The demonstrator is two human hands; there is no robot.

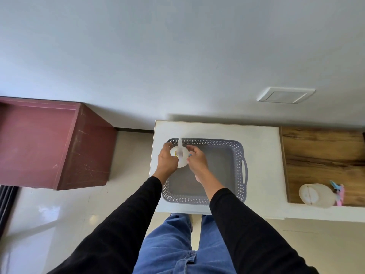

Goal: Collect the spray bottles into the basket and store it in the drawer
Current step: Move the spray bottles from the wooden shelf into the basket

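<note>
Both hands gripped one white spray bottle (180,157) upright over the far left corner of the grey basket (240,155): left hand (166,160) and right hand (196,158) curled against opposite sides. Its label was mostly hidden and unreadable. A second spray bottle (317,195) lay on the wooden surface (324,153), well apart.

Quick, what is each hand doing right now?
Left hand: grips the white plastic spray bottle over the grey perforated plastic basket.
Right hand: fingers curled round the same bottle.
</note>
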